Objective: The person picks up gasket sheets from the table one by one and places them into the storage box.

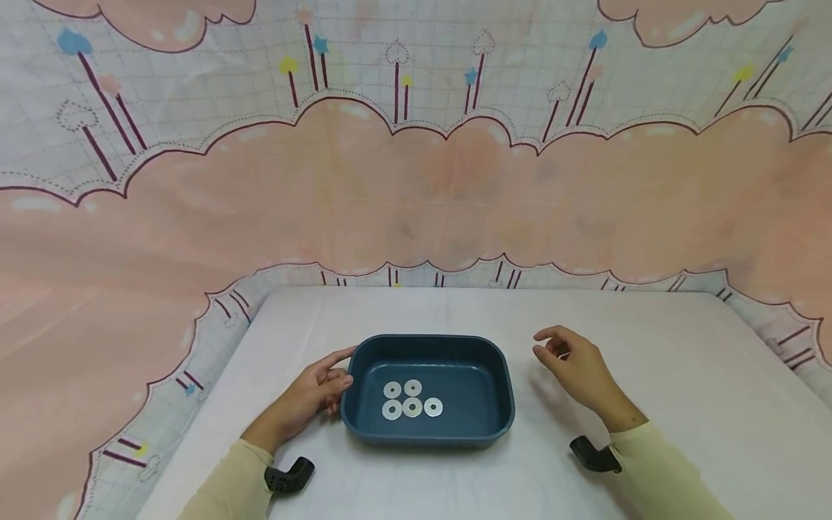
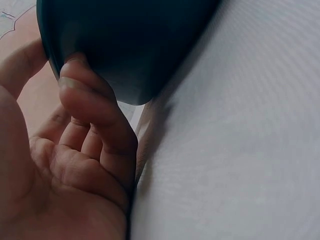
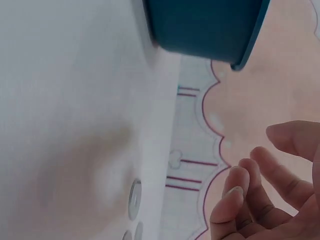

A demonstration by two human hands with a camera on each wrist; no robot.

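A dark teal tray (image 1: 494,390) stands in the middle of the white table (image 1: 682,375), with several flat metal washers (image 1: 412,399) lying inside it. My left hand (image 1: 318,390) holds the tray's left end, its thumb and curled fingers (image 2: 85,95) against the outer wall (image 2: 130,45). To the right of the tray my right hand (image 1: 568,361) hovers just above the table with loosely curled fingers (image 3: 250,185) and nothing in them. Loose washers (image 3: 134,200) lie on the table under that hand, and the tray's wall (image 3: 205,25) is beyond them.
A cloth with pink clouds (image 1: 416,188) hangs behind the table and drapes down past its edges. A black wrist mount sits on each forearm (image 1: 289,477) (image 1: 594,455). The table's far edge (image 1: 494,289) runs behind the tray.
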